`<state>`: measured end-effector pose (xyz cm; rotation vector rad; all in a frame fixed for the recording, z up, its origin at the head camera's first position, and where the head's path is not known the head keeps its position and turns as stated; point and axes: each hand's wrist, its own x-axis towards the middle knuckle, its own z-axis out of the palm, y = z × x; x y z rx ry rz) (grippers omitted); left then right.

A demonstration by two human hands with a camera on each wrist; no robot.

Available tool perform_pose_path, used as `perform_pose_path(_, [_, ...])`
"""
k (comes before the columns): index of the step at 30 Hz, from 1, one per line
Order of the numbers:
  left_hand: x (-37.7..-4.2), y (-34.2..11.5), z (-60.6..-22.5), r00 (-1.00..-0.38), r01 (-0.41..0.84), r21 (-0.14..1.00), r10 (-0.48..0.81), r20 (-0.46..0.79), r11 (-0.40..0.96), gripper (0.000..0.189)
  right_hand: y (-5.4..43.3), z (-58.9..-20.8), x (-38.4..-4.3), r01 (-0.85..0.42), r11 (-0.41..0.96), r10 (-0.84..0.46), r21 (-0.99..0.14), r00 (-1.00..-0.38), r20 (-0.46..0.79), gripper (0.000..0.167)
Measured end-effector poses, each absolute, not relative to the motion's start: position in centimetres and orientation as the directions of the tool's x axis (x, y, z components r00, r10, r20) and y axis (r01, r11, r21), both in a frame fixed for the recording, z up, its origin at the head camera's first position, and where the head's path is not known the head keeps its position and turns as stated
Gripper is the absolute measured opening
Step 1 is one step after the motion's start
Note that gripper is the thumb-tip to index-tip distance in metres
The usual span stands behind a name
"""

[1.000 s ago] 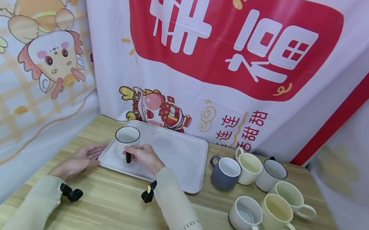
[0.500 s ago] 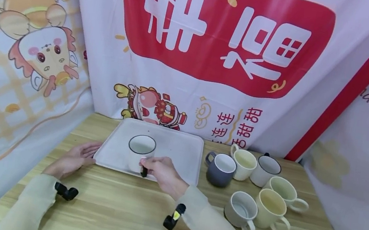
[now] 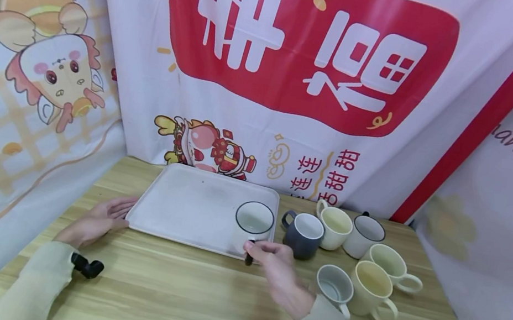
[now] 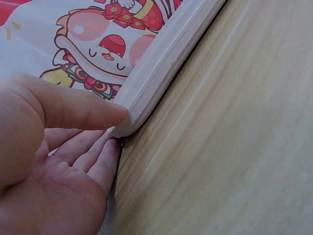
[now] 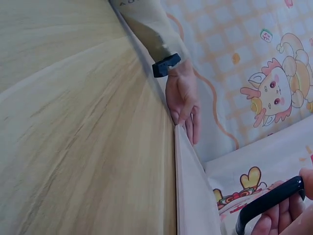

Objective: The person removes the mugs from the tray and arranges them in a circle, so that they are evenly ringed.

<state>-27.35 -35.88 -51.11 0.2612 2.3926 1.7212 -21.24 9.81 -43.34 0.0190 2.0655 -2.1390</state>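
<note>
My right hand (image 3: 280, 276) pinches the black handle (image 5: 269, 203) of a white enamel-style mug (image 3: 242, 236) with a dark rim. The mug is upright over the front right corner of a pale rectangular tray (image 3: 193, 209); whether its base touches the tray cannot be told. At the tray's front left corner is my left hand (image 3: 95, 221). In the left wrist view, its thumb (image 4: 88, 110) touches the tray's rim (image 4: 156, 73), and the other fingers stretch out along the side.
Right of the tray stand several mugs: a dark grey one (image 3: 302, 240), a cream one (image 3: 336, 233), a white black-rimmed one (image 3: 365, 239), a pale green one (image 3: 388, 262), a yellow one (image 3: 368, 292) and a grey-white one (image 3: 331, 289). A printed curtain (image 3: 226, 96) hangs behind the wooden table (image 3: 155, 289).
My right hand has carried the mug from the tray's left end across to its front right corner. My left hand stays at the tray's corner; the head view has shifted slightly.
</note>
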Motion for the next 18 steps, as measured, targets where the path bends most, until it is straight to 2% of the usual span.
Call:
perform_pose_path(6, [-27.4,-35.9,-51.0,-0.968,0.033,0.948,0.246,-0.049,0.316,0.079,12.9,-44.0,-20.1,0.134,-0.043,0.015,-0.990,-0.991,-0.134,0.012])
perform_pose_path(18, [-27.4,-35.9,-51.1,-0.969,0.029,0.940,0.240,-0.057,0.341,0.077,16.2,-46.0,-18.4,0.182,-0.053,0.112,-0.982,-0.976,-0.187,0.008])
